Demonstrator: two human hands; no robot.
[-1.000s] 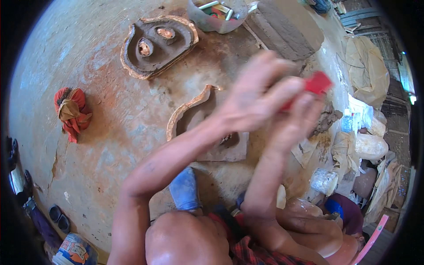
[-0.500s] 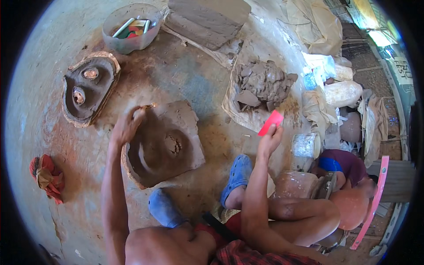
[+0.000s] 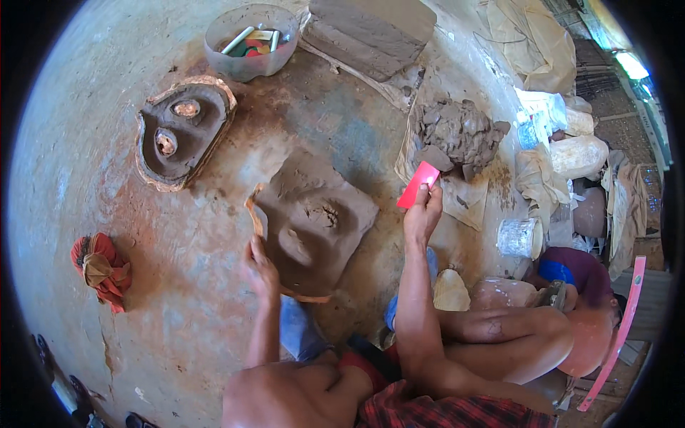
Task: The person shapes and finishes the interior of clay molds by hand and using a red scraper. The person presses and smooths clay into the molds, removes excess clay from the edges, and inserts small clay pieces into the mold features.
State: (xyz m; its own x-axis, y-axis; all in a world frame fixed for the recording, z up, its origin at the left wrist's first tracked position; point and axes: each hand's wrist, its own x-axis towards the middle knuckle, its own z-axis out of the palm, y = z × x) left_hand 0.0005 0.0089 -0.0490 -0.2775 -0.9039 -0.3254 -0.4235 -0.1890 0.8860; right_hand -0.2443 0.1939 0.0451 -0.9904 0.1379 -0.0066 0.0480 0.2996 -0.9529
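Observation:
A mould (image 3: 255,214) with a light orange rim lies between my feet, lined with a square grey clay slab (image 3: 307,264) that has hollows and a rough cracked lump. My left hand (image 3: 260,265) grips its left edge, fingers curled round the rim. My right hand (image 3: 424,207) holds a flat red plastic card (image 3: 416,184) up to the right of the mould, near a heap of wet grey clay (image 3: 464,135). Another clay-lined mould (image 3: 200,135) with two oval raised pieces sits at upper left.
A plastic tub (image 3: 250,64) of tools and a clay block (image 3: 371,36) lie at the back. A red cloth bundle (image 3: 103,264) is at left. Wrapped containers (image 3: 517,235) line the right, where another person (image 3: 585,278) is bent low beside a pink strip (image 3: 617,321).
My left hand has moved from the mould's top-left corner down to its left edge. My right hand, earlier blurred beside the left, now holds the red card apart from it, slightly higher.

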